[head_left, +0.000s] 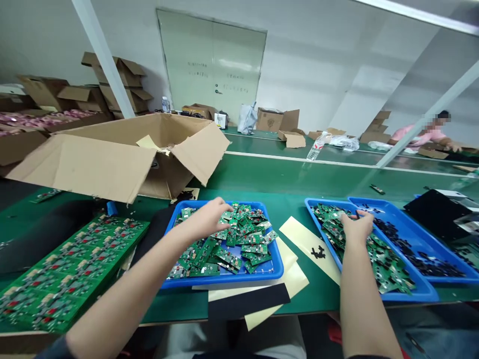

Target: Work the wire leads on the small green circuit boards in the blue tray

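My left hand (211,218) reaches over a blue tray (279,267) heaped with small green circuit boards (252,238). Its thumb and fingers are apart, with the fingertips close above the boards. Over a second blue tray (426,294), my right hand (358,228) hovers with thumb and fingers spread. Green circuit boards (387,267) fill that tray. A small dark bit shows by the right fingertips; whether it is touched is unclear. Between the trays, several small black pieces (318,252) lie on a strip of yellowish paper (295,229).
At the left lies a stack of uncut circuit-board panels (71,269) near an open cardboard box (93,159). Another blue tray (464,279) at the right holds black pieces. A black strip (249,300) lies at the front edge. A bottle (317,145) and a co-worker (430,133) are farther back.
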The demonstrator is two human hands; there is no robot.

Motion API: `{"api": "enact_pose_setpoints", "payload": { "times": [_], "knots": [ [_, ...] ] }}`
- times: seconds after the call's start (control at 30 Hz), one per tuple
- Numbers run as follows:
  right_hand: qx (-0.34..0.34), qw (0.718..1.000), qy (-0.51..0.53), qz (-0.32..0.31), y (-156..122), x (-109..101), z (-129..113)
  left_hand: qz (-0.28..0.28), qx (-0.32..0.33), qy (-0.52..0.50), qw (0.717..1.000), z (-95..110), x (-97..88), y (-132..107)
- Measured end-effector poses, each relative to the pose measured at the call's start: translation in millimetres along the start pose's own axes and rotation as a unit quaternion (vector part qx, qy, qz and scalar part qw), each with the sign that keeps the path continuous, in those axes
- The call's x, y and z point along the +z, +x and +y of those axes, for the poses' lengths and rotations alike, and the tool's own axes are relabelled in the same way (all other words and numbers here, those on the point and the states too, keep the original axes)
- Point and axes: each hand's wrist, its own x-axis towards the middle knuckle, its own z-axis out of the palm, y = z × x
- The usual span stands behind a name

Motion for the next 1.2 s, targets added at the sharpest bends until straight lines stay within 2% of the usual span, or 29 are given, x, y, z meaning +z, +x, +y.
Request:
{"api": "enact_pose_setpoints", "payload": {
  "times": [0.07,0.13,0.27,0.37,0.43,0.6,0.73,0.87,0.97,1.1,1.2],
  "knots": [
    [0.032,0.999,-0.003,0.014,-3.1,-2.6,-4.4,-0.023,-0.012,0.018,1.000,-9.9,25.4,14.3],
    [0.047,0.999,0.010,0.020,-6.5,-5.5,-12.2,-0.033,-0.018,0.028,0.999,-14.2,41.3,20.6],
    [0.045,0.995,0.084,-0.012,-14.5,-6.3,-34.3,-0.034,-0.021,0.024,0.999,-15.1,50.4,20.1],
    [0.029,0.979,0.181,-0.092,-31.1,3.3,-57.9,-0.024,-0.021,-0.002,0.999,-17.5,50.2,17.1],
    [0.013,0.955,0.248,-0.162,-51.4,14.6,-77.6,-0.014,-0.022,-0.024,0.999,-19.3,49.9,15.7],
    [-0.020,0.872,0.353,-0.339,-120.6,47.8,-128.1,-0.008,-0.013,-0.080,0.997,-16.6,49.8,16.2],
    [-0.032,0.821,0.391,-0.415,-159.5,64.7,-149.0,-0.008,0.010,-0.117,0.993,-10.7,51.1,16.2],
    [-0.047,0.804,0.403,-0.435,-171.0,65.0,-149.9,-0.002,0.024,-0.143,0.989,-6.8,53.0,13.1],
    [-0.064,0.802,0.403,-0.436,-171.9,58.8,-146.3,0.003,0.031,-0.161,0.986,-4.9,55.4,12.1],
    [-0.060,0.833,0.398,-0.380,-170.3,55.3,-140.8,0.037,0.016,-0.180,0.983,-6.6,58.7,13.7],
    [-0.027,0.864,0.394,-0.313,-165.5,57.8,-135.8,0.080,-0.032,-0.179,0.980,-11.9,59.0,13.5]
  ]
}}
